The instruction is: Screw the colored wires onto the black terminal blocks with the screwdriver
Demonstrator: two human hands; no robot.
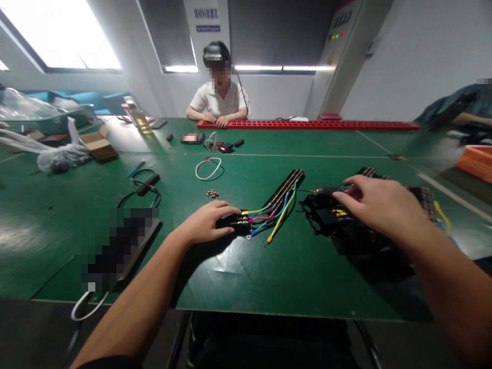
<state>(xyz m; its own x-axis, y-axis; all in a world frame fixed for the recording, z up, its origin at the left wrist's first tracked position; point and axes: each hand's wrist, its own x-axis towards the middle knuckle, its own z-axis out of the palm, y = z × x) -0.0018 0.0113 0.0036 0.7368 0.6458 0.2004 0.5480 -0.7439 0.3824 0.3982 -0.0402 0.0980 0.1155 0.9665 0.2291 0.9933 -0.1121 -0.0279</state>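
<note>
Green worktop (pixel 230 287): spreads beneath all the parts, bare and glossy near the front edge
Black assemblies (pixel 326 220): lie on the right, partly hidden by the right grip (pixel 378 205)
Right grip: pinches the dark handle of a screwdriver (pixel 325 191) between thumb and fingers
Left grip (pixel 207 223): pinches a black terminal block (pixel 243 225) from its left end, thumb on the near side, fingers over the far side
Screwdriver: points left, long axis nearly level across the view, tip close by the strip's right edge; contact too small to tell
Brass-lined strip (pixel 283 191): slants away to the right, between both grips, directly left of the screwdriver tip
Terminal block: sits left of the strip's near end, much nearer the left grip, joined by coloured wires (pixel 265 217)
Yellow-green wire (pixel 282 217): hangs off the strip's right side, lugged end towards the front
Brass-coloured screws (pixel 211 193): lie in a small heap beyond the left grip
</note>
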